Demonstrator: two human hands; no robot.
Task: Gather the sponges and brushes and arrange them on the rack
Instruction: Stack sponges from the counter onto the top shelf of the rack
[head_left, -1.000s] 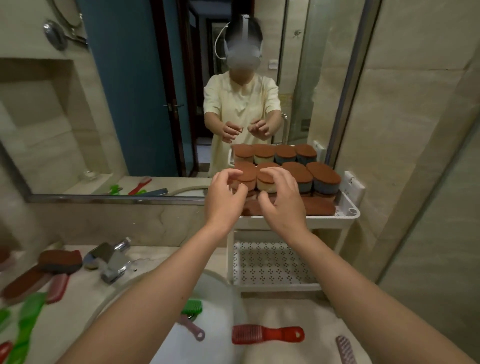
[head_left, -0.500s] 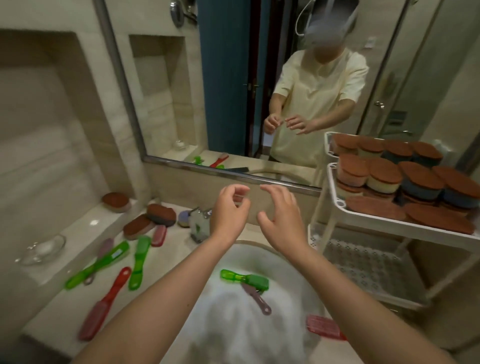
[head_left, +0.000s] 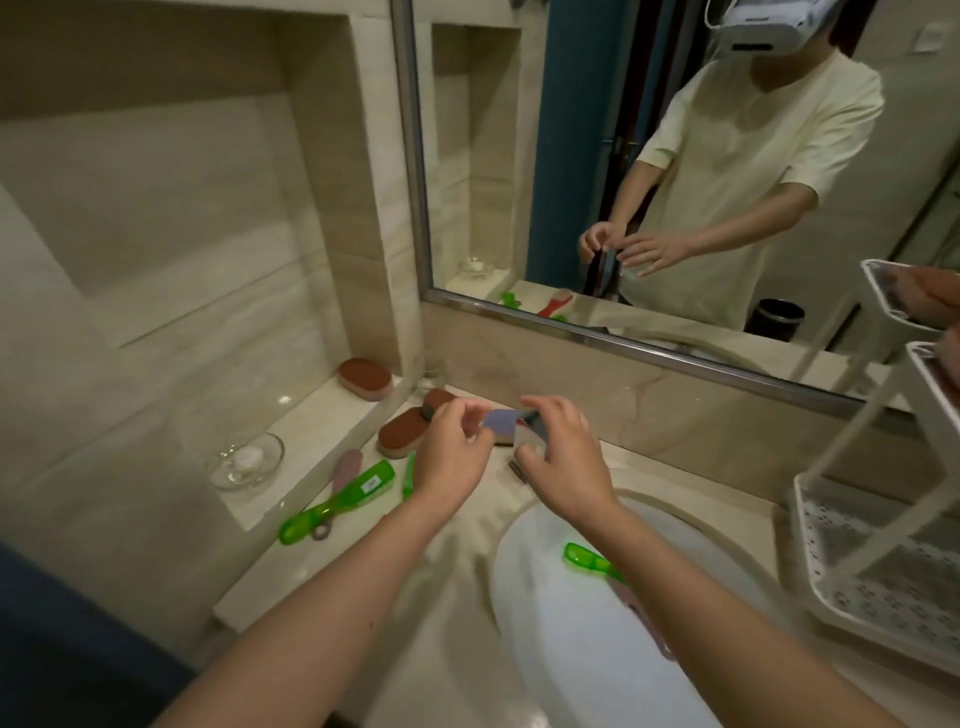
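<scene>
My left hand (head_left: 452, 457) and my right hand (head_left: 563, 460) hover side by side over the counter behind the sink, fingers loosely curved and holding nothing. Between their fingertips shows a purple-topped sponge (head_left: 501, 420); whether either hand touches it is unclear. Brown-topped sponges lie on the niche ledge (head_left: 363, 378) and on the counter (head_left: 402, 439), with a darker one (head_left: 439, 400) behind. A green brush (head_left: 337, 501) and a pink brush (head_left: 345, 475) lie left of my hands. Another green brush (head_left: 592, 561) lies in the sink. The white rack (head_left: 878, 545) stands at the right.
A chrome faucet (head_left: 530, 444) sits under my right fingers. A glass dish (head_left: 244, 460) rests on the niche ledge. The white sink (head_left: 545, 623) lies below my arms. A mirror (head_left: 675, 182) covers the wall behind the counter. The rack's upper tray (head_left: 930, 395) holds sponges at the frame edge.
My view swung left from the rack to the counter. Both hands moved from the rack's sponges over the sink to the purple sponge by the faucet, still holding nothing.
</scene>
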